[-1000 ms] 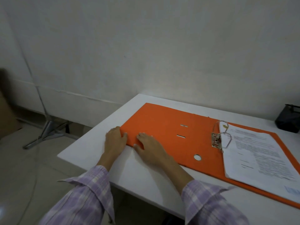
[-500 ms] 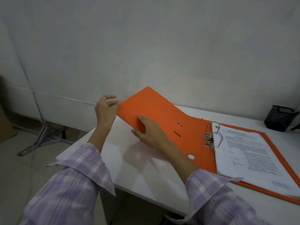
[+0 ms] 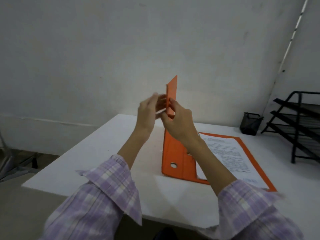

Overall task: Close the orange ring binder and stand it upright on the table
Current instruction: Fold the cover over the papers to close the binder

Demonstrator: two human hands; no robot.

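The orange ring binder [image 3: 174, 158] lies on the white table [image 3: 103, 153], its back half flat under a stack of printed paper [image 3: 228, 153]. Its front cover [image 3: 171, 90] stands nearly vertical, seen edge-on. My right hand [image 3: 178, 122] pinches the cover's free edge from the right. My left hand [image 3: 149, 111], blurred, is against the cover's left face with fingers on the edge. The ring mechanism is hidden behind my right forearm.
A black mesh pen holder [image 3: 251, 123] stands at the table's back right. A black tiered rack [image 3: 297, 125] fills the right edge. The wall runs close behind the table. The table's left edge drops to the floor, where a metal stand foot [image 3: 15, 163] shows.
The front cover has swung up from lying flat on the table to nearly vertical. Both hands rose with it and moved right. My view has shifted to the right.
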